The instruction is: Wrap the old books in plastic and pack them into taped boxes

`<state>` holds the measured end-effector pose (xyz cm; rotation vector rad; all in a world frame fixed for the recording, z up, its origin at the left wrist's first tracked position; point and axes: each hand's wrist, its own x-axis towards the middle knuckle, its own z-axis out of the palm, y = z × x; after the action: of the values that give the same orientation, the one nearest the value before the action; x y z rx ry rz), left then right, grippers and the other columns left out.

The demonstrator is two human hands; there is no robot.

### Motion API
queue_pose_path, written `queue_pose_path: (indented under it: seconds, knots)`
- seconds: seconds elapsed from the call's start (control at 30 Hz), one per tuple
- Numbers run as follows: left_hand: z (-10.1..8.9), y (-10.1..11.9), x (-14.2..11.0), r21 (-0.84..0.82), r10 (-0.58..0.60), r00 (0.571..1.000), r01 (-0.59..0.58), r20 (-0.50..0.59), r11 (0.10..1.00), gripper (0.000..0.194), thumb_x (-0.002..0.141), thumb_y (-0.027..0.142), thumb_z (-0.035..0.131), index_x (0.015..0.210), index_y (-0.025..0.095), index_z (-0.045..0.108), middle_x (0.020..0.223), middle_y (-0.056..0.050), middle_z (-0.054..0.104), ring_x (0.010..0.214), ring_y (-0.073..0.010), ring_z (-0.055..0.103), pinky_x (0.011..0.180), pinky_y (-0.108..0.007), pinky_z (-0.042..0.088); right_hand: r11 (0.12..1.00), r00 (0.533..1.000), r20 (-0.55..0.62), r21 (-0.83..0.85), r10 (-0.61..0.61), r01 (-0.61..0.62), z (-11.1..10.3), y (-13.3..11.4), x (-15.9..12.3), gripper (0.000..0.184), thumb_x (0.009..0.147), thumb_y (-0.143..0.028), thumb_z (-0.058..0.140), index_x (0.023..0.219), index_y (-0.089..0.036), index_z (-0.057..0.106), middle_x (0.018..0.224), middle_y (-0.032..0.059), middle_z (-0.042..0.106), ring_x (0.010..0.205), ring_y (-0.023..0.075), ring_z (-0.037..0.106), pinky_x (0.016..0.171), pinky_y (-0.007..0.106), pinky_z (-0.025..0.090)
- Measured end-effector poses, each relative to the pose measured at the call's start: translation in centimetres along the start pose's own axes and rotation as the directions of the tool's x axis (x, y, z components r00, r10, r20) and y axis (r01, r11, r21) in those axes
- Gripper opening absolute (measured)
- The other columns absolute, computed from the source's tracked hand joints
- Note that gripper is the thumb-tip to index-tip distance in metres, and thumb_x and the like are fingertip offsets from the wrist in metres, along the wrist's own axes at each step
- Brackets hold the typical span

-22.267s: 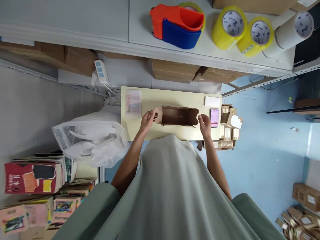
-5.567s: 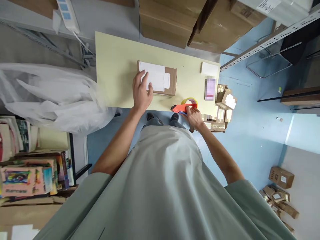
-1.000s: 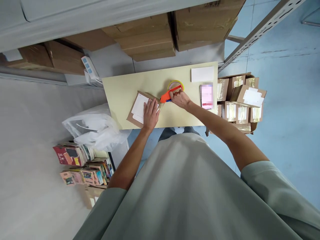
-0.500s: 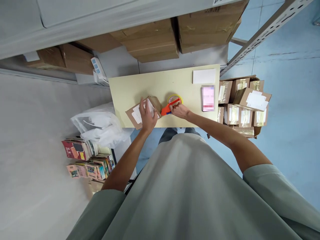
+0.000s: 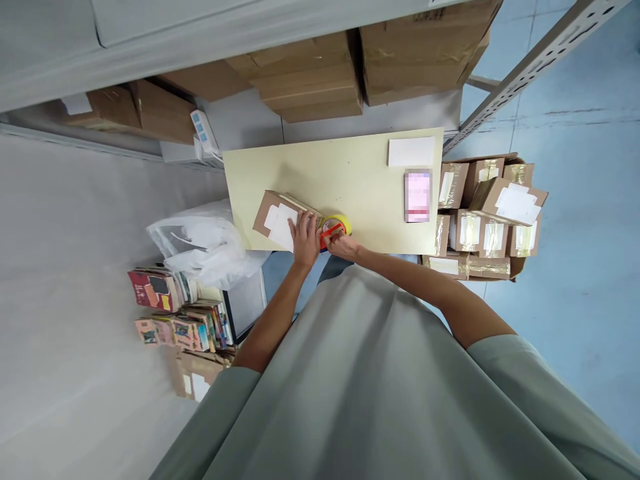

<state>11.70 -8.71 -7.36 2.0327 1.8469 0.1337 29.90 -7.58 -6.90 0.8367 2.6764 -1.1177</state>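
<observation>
A small cardboard box [image 5: 269, 208] with white labels lies tilted on the cream tabletop [image 5: 360, 150]. My left hand [image 5: 305, 241] rests on its right end, fingers stretched and spread over the top. Closed around a red tape dispenser [image 5: 333, 230] is my right hand [image 5: 343, 245]. The dispenser carries a yellow-rimmed roll of tape [image 5: 342, 220] and sits against the box's right end, close to my left fingertips. Whether tape sticks to the box there I cannot make out.
On the table's right lie a phone [image 5: 417, 195] and a white paper stack [image 5: 411, 152]. A carton of taped boxes [image 5: 470, 228] stands beyond that edge. Large cartons [image 5: 310, 80] fill the shelf ahead. A white plastic bag [image 5: 200, 243] and books [image 5: 165, 290] are at left.
My right hand has brought the tape dispenser left and nearer to me, against the box end. The box has turned slightly, and my left hand has shifted to its right end.
</observation>
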Motion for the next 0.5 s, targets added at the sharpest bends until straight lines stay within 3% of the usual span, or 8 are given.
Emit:
queue_pose_path:
  seconds: [0.07, 0.13, 0.23, 0.3, 0.4, 0.5]
  knots:
    - [0.3, -0.4, -0.3, -0.003, 0.014, 1.0, -0.014, 0.017, 1.0, 0.052, 0.115, 0.031, 0.042, 0.163, 0.018, 0.057, 0.174, -0.024, 0.052, 0.176, -0.0331, 0.027, 0.145, -0.068, 0.008, 0.996, 0.996, -0.002, -0.041, 0.085, -0.085, 0.0, 1.3, -1.0, 0.062, 0.105, 0.001, 0.016, 0.153, 0.009, 0.055, 0.129, 0.0359, 0.076, 0.109, 0.0355, 0.079, 0.101, 0.052, 0.055]
    - [0.5, -0.7, -0.5, 0.005, 0.029, 0.999, -0.03, 0.032, 1.0, 0.052, 0.113, 0.027, 0.046, 0.163, 0.018, 0.057, 0.174, -0.024, 0.052, 0.177, -0.0328, 0.026, 0.145, -0.068, 0.007, 0.974, 0.978, -0.01, -0.094, 0.208, -0.208, -0.7, 4.0, -2.5, 0.058, 0.104, 0.0, 0.022, 0.15, 0.009, 0.057, 0.123, 0.0362, 0.078, 0.108, 0.0363, 0.08, 0.1, 0.051, 0.056]
    - [0.4, -0.8, -0.5, 0.024, 0.047, 0.998, -0.049, 0.049, 0.999, 0.053, 0.112, 0.023, 0.047, 0.164, 0.017, 0.056, 0.175, -0.024, 0.05, 0.178, -0.0318, 0.023, 0.146, -0.067, 0.004, 0.926, 0.938, -0.054, -0.148, 0.343, -0.348, -3.1, 9.1, -4.9, 0.054, 0.108, -0.006, 0.027, 0.154, 0.011, 0.05, 0.125, 0.0396, 0.076, 0.111, 0.0394, 0.079, 0.1, 0.053, 0.054]
    - [0.2, -0.7, -0.5, 0.036, 0.059, 0.997, -0.061, 0.053, 0.997, 0.053, 0.112, 0.028, 0.051, 0.164, 0.015, 0.055, 0.176, -0.025, 0.049, 0.178, -0.0332, 0.021, 0.146, -0.067, 0.003, 0.902, 0.927, -0.084, -0.213, 0.367, -0.376, -5.0, 11.5, -5.8, 0.053, 0.113, -0.014, 0.028, 0.156, 0.01, 0.047, 0.126, 0.0384, 0.076, 0.115, 0.0396, 0.078, 0.104, 0.053, 0.05]
    - [0.1, -0.5, -0.3, 0.037, 0.067, 0.996, -0.07, 0.054, 0.997, 0.059, 0.11, 0.038, 0.064, 0.162, 0.012, 0.056, 0.175, -0.028, 0.048, 0.177, -0.0377, 0.022, 0.145, -0.069, 0.003, 0.881, 0.916, -0.097, -0.25, 0.39, -0.402, -7.1, 11.9, -5.1, 0.053, 0.115, -0.019, 0.029, 0.157, 0.01, 0.046, 0.127, 0.0363, 0.077, 0.116, 0.0382, 0.077, 0.106, 0.05, 0.048]
    - [0.2, -0.4, -0.2, 0.004, 0.065, 0.997, -0.065, 0.039, 0.998, 0.052, 0.11, 0.029, 0.06, 0.159, 0.014, 0.056, 0.174, -0.026, 0.051, 0.177, -0.0363, 0.025, 0.144, -0.073, 0.005, 0.872, 0.897, -0.093, -0.212, 0.432, -0.442, -8.1, 10.0, -3.0, 0.053, 0.116, -0.022, 0.032, 0.155, 0.01, 0.049, 0.129, 0.037, 0.076, 0.119, 0.0385, 0.076, 0.104, 0.047, 0.048]
